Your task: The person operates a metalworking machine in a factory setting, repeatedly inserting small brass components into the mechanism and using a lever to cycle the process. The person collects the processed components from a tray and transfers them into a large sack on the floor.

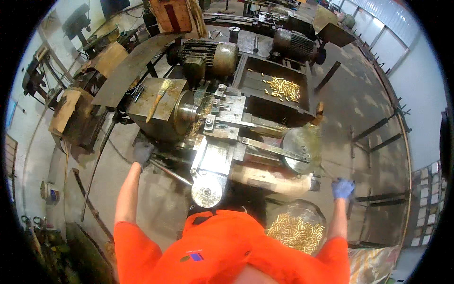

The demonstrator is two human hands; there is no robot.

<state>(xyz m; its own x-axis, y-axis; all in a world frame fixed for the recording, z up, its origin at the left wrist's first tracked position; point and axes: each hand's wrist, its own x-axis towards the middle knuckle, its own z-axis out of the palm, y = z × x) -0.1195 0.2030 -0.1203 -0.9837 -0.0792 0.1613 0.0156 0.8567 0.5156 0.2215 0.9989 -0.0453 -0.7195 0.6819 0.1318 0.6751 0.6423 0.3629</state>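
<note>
At the left of the lathe-like machine, my left hand [143,152] wears a dark grey glove and is closed at the upper end of a metal lever [170,172]. The hand is somewhat blurred. Out to the right, my right hand [343,188], in a blue glove, is closed at the end of a thin rod that runs from beside a round metal disc [301,147]. Between my arms is the machine's slide [213,156], with clamped tool blocks [215,121] facing the chuck [184,112]. Loose brass-coloured pieces lie below the chuck.
A metal tray [255,78] behind the slide holds many small brass-coloured cylinders [283,89]. More fill a round basin [302,208] near my right arm. A brush [160,99] lies on the headstock. Electric motors [208,57] stand behind; metal bars project at right.
</note>
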